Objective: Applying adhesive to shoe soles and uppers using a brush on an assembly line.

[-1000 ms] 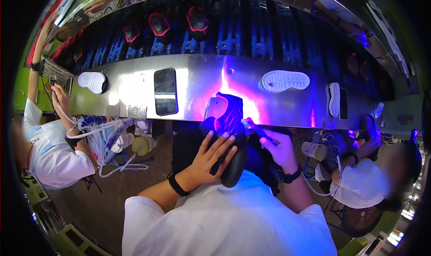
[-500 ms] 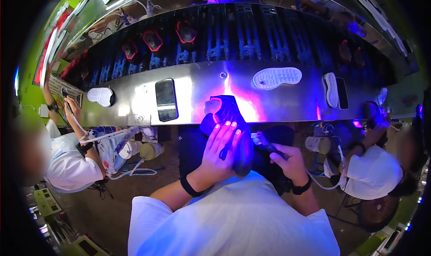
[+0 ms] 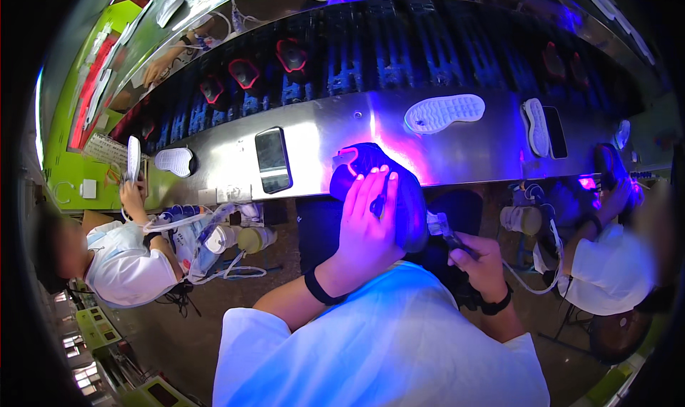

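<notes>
A dark shoe upper (image 3: pixel 407 193) with a pink-lit edge is tilted at the table's front edge, under violet light. My left hand (image 3: pixel 371 218) lies over it with fingers extended, gripping it. A small black loop (image 3: pixel 378 205) pokes out between the fingers. Just right of the shoe, my right hand (image 3: pixel 479 264) is closed round the dark handle of a brush-like tool (image 3: pixel 437 225). Its pale head points at the shoe's side; whether it touches is unclear.
The metal table (image 3: pixel 228 139) bears a phone (image 3: pixel 273 160), a white sole (image 3: pixel 446 113) and another sole (image 3: pixel 173 161). Beyond runs a dark roller conveyor (image 3: pixel 357 57) with several red-edged shoes. Co-workers sit at both sides. A white hose (image 3: pixel 531 291) hangs at the right.
The shoe has turned in my left hand, its lower end now nearer the table. The tool is slightly farther from it. The left co-worker now holds up a white sole. The view has shifted slightly.
</notes>
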`<state>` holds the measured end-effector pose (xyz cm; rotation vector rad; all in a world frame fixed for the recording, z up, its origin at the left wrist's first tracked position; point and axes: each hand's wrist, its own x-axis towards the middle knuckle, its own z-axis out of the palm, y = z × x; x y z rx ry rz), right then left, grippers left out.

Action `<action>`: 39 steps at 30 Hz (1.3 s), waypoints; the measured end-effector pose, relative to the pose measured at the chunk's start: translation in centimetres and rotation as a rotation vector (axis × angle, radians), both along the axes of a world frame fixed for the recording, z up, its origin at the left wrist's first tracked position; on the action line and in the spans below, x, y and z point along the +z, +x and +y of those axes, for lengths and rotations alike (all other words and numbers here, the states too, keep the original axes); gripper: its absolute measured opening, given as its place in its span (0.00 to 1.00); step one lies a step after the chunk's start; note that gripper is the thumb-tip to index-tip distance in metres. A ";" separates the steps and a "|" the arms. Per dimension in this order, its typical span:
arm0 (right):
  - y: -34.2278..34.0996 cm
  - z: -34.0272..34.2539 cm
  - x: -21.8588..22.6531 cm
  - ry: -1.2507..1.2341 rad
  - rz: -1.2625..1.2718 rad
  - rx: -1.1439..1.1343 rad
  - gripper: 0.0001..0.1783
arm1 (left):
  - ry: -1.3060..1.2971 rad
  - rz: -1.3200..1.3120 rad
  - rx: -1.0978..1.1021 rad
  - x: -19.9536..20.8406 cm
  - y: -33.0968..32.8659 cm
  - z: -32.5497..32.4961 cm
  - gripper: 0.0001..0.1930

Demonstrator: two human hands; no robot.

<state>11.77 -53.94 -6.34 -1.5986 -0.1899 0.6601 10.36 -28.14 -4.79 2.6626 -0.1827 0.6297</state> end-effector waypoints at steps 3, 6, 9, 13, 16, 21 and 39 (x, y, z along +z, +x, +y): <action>-0.7 -0.5 0.3 0.018 -0.001 -0.044 0.20 | 0.009 0.015 0.000 0.4 0.8 -0.4 0.42; -1.2 -0.4 1.0 0.005 -0.005 -0.116 0.19 | 0.033 0.000 0.006 0.4 1.6 -0.8 0.43; -1.3 0.0 1.2 -0.056 -0.106 -0.207 0.18 | 0.024 -0.017 0.018 -0.2 2.6 -1.3 0.47; 0.1 0.3 2.3 -0.233 -0.421 -0.255 0.18 | -0.008 -0.009 0.041 0.5 4.3 -1.5 0.50; 2.3 1.2 4.5 -0.367 -0.578 -0.224 0.18 | -0.064 0.020 0.045 1.2 5.8 -1.3 0.50; 6.3 1.8 7.2 -0.505 -0.677 -0.105 0.19 | -0.182 0.086 0.028 1.7 7.9 0.5 0.51; 12.1 6.0 0.6 -0.088 -0.039 -0.063 0.22 | -0.103 0.223 -0.148 -0.7 8.7 10.7 0.57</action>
